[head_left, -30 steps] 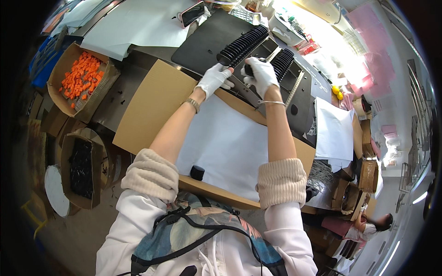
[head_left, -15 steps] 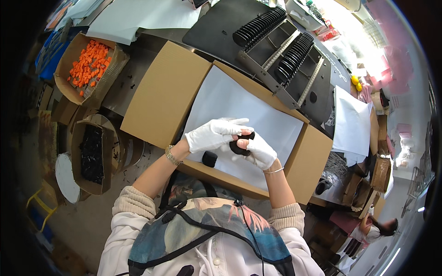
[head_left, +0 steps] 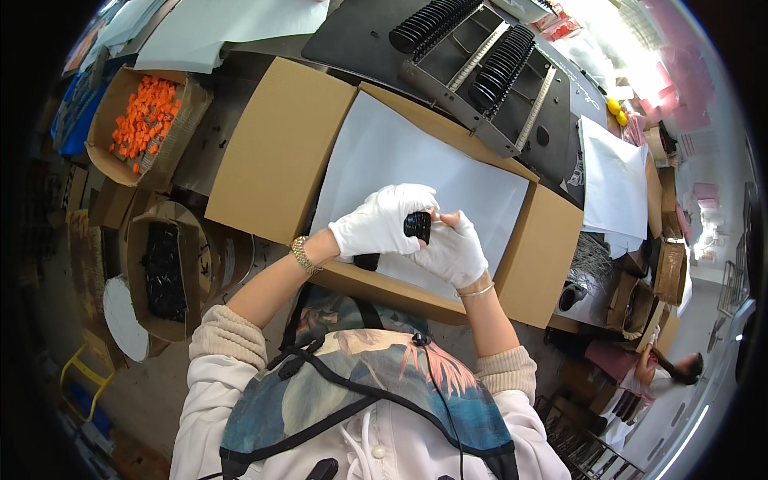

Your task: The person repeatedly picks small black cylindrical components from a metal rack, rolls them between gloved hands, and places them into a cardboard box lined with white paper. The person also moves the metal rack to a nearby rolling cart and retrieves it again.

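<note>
Both my hands wear white gloves with bare fingertips and meet above the open cardboard box. My left hand is closed round a short stack of black round discs, its edges ridged and shiny. My right hand grips the same stack from the right, with its thumb and a fingertip close together beside the upper end. A second black stack rests in the box, partly hidden beneath my left hand. White sheet material lines the box under both hands.
Beyond the box, a metal rack carries rows of black discs on a black-topped table. Left stand a carton of orange pieces and one of black pieces. White sheets lie right; a person is farther off.
My hands have come together round the black discs, which were held between separated fingers before. My left hand has shifted over the second stack, now mostly covering it.
</note>
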